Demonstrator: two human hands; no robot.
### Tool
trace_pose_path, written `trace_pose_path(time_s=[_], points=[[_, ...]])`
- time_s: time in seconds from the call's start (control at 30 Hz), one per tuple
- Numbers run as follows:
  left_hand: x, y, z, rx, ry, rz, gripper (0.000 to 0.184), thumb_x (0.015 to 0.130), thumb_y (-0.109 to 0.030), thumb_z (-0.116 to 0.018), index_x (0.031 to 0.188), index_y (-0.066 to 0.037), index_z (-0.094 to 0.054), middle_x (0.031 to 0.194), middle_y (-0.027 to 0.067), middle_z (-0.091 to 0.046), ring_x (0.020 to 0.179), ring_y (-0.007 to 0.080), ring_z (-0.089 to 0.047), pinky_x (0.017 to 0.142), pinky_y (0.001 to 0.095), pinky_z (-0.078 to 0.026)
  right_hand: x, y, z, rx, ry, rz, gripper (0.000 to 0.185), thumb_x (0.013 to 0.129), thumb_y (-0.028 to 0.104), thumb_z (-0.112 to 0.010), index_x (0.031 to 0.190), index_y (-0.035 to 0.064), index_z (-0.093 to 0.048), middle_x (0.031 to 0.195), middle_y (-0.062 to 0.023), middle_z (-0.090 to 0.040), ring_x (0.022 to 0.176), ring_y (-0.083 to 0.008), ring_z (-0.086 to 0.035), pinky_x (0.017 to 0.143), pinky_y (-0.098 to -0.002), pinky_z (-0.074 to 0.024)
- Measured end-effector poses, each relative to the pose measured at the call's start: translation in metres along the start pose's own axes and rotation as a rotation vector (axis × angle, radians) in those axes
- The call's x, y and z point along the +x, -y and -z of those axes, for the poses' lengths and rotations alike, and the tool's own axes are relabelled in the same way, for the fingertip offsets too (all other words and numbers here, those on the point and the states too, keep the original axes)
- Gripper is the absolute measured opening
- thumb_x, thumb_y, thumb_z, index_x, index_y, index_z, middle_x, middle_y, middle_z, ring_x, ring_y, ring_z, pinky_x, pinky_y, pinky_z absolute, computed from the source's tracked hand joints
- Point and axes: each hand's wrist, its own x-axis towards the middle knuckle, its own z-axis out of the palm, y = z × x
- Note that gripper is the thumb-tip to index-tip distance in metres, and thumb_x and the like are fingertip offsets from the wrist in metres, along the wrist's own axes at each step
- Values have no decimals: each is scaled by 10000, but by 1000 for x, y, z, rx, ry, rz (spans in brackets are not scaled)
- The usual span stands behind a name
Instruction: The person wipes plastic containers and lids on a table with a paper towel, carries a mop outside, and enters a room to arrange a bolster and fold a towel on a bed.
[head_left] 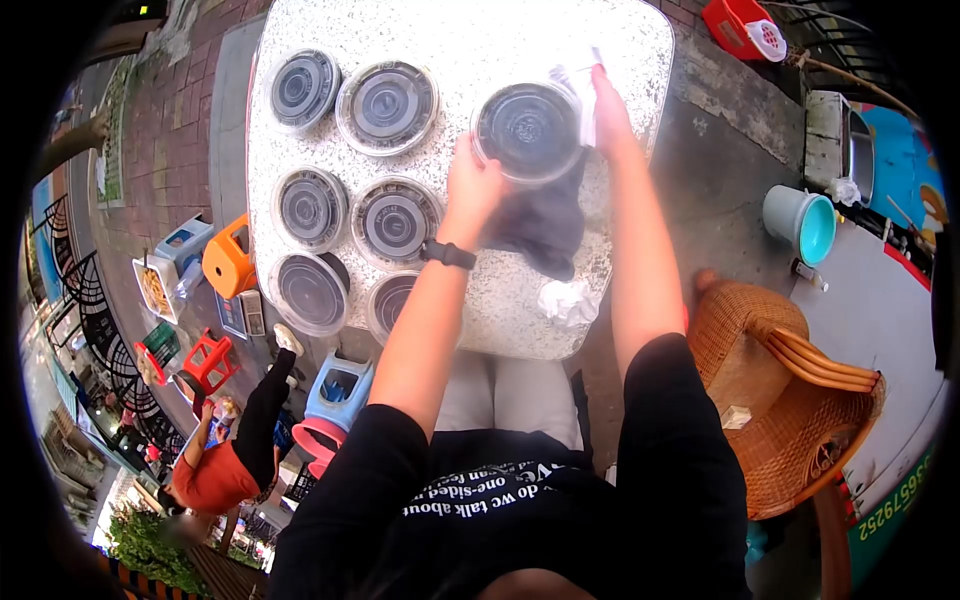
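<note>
A round plastic takeout bowl [527, 134] with a clear lid and dark contents is held above the speckled white table [470, 40]. My left hand [474, 188] grips its near left side, thumb by the lid's rim. My right hand [612, 112] presses a white tissue [582, 100] against the bowl's right side. Beneath lies a dark patch, perhaps a cloth or shadow [545, 220]. A crumpled white tissue [568, 302] rests near the table's front right edge. To the left stand several similar lidded bowls [388, 107] in two columns.
A wicker chair [775, 400] stands right of the table. Beyond it are a grey bucket [798, 222] and a red basket [735, 28]. On the left are an orange stool [230, 258], a blue stool [340, 392] and a person in a red top [215, 470].
</note>
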Motion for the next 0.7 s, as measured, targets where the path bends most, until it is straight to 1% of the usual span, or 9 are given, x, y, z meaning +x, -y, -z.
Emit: trace_pose_path(time_s=[0.07,0.2,0.23,0.33,0.43,0.53,0.6,0.67,0.7], points=[[22,4,12,248,19,-127,458,721,17,-467,1153,0,-316,636,83,-497,512,138,-529,414,229,-426,-1,-1,-8,55,104,-30,452,842,337,-321,1086,-33,-410,1011,-131,-515,879,-204,-530,746,-303,-429],[43,-21,23,583,-1,-248,469,675,42,-404,1137,-39,-386,680,149,-533,636,228,-551,593,304,-439,1,-12,-2,55,126,-109,442,849,321,-302,1121,-17,-385,1052,-129,-495,920,-210,-509,770,-310,-416],[44,-28,24,543,-3,-265,474,650,42,-375,1114,-47,-422,811,203,-547,759,284,-539,697,321,-410,0,-12,0,48,117,-113,443,851,321,-295,1124,-18,-380,1057,-129,-491,926,-211,-505,770,-311,-416],[52,-37,28,602,76,-269,475,638,14,-397,1111,-26,-415,935,216,-523,886,326,-499,765,352,-397,-5,-13,4,55,91,-134,449,857,323,-275,1129,-21,-369,1067,-132,-482,938,-215,-497,769,-312,-417],[56,-40,29,636,104,-364,464,646,12,-410,1102,-67,-435,922,189,-536,865,305,-515,738,353,-413,-3,-13,7,89,98,-190,458,861,332,-259,1127,-27,-365,1068,-140,-476,937,-215,-497,762,-307,-421],[52,-58,22,769,252,-279,485,642,51,-395,1097,-107,-453,908,213,-532,804,324,-528,693,349,-422,-2,-1,-1,23,157,-248,466,862,337,-260,1121,-36,-365,1063,-153,-473,928,-212,-500,754,-300,-424],[49,-59,13,842,186,-392,477,641,46,-428,1077,-141,-476,863,205,-541,769,323,-535,668,362,-428,-7,9,-13,-107,177,-262,470,861,337,-273,1120,-45,-362,1062,-160,-470,920,-209,-503,749,-293,-425],[51,-53,8,901,110,-491,472,643,43,-442,1072,-150,-481,822,206,-544,753,320,-540,658,366,-429,-4,13,-18,-263,168,-320,453,860,327,-281,1165,-7,-323,1078,-128,-458,925,-190,-491,766,-282,-416],[48,-53,8,859,71,-528,410,664,22,-456,1046,-124,-493,791,202,-530,740,333,-523,644,375,-423,-2,14,-20,-343,166,-348,451,860,322,-285,1187,13,-303,1087,-113,-452,928,-180,-485,775,-276,-412]])
